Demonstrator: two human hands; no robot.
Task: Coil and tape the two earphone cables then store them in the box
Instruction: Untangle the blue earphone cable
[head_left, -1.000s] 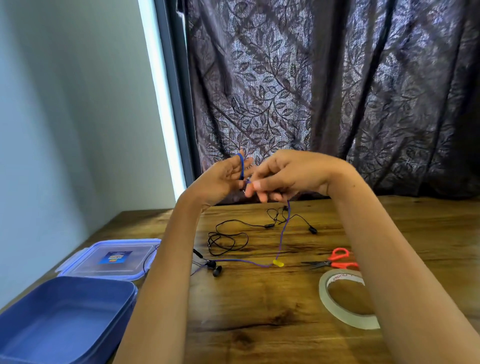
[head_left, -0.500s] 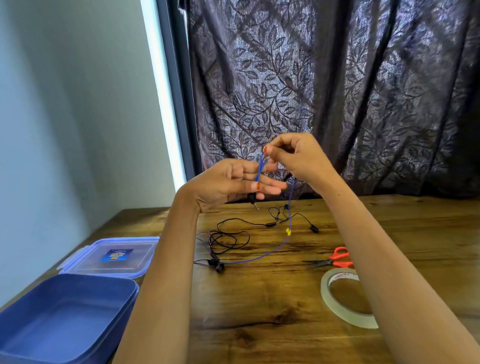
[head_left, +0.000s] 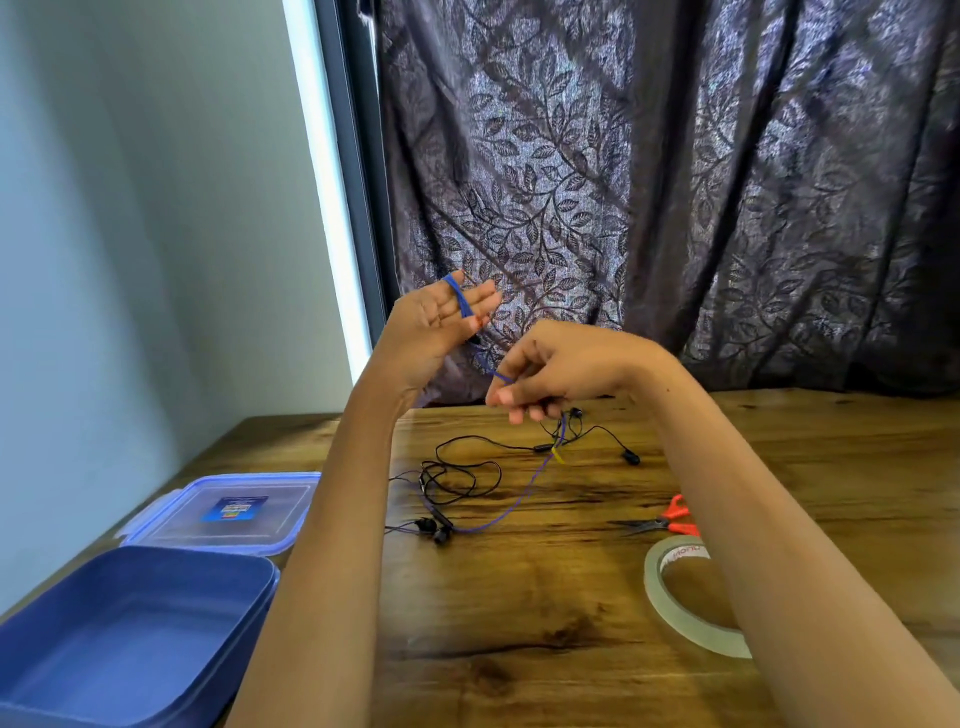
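My left hand is raised above the table with its fingers straight, and the blue earphone cable is looped over them, the thumb pressing the cable against the fingers. My right hand sits lower and to the right, pinching the same blue cable between thumb and fingers. From there the cable hangs down to the table, past a yellow tag, to black earbuds. The black earphone cable lies loose and tangled on the wooden table. The open blue box stands at the lower left.
The box's clear lid lies behind the box. A roll of clear tape lies under my right forearm, with orange-handled scissors just beyond it. A dark patterned curtain hangs behind the table, and a wall runs along the left.
My left hand rose and opened upward with the blue cable around its fingers. My right hand dropped down from above the left hand, drawing the cable downward.
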